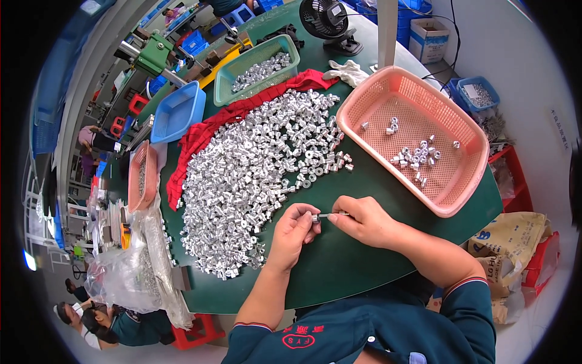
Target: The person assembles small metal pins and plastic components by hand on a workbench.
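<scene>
Between the thumb and fingers of my left hand (293, 233) is a small silver metal bushing (316, 218). My right hand (365, 222) pinches a thin metal rod-like tool (325, 215), whose tip meets the bushing; its exact kind is too small to tell. Both hands are held over the green table near its front edge. A large heap of similar silver bushings (242, 176) spreads to the left and beyond my hands. Several more bushings (418, 156) lie inside a pink plastic basket (445, 208) at the right.
Red cloth (209, 127) borders the heap's far side. Behind it stand a green basket (223, 91) of metal parts, an empty-looking blue tray (182, 115) and a black fan (327, 21). White gloves (348, 73) lie by the pink basket. Clear plastic bags (136, 261) lie at the left.
</scene>
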The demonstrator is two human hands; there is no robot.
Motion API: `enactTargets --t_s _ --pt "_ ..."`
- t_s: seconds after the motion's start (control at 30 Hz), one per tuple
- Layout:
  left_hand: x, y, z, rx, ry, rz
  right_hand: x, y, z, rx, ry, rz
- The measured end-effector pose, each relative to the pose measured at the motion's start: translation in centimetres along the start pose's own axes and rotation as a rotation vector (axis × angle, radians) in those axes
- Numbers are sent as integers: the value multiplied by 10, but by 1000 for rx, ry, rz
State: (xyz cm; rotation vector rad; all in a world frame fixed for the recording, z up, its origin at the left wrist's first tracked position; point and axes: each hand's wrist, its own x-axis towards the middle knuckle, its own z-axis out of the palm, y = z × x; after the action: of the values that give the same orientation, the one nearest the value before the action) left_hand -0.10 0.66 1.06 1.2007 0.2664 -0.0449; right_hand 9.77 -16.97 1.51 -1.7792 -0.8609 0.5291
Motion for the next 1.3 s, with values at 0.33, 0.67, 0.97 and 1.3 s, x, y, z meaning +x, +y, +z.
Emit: enactTargets --t_s 0.33,0.67,0.97,1.3 --pt "-1 -2 -1 136 5 24 -1 -3 -1 -70 -42 3" --pt "-2 3 3 447 -14 154 1 -4 -4 -28 -57 79" --pt "-3 -3 7 870 72 306 -2 3 3 -146 5 -89" --pt "-3 -3 4 442 2 134 -3 4 7 -378 87 -416"
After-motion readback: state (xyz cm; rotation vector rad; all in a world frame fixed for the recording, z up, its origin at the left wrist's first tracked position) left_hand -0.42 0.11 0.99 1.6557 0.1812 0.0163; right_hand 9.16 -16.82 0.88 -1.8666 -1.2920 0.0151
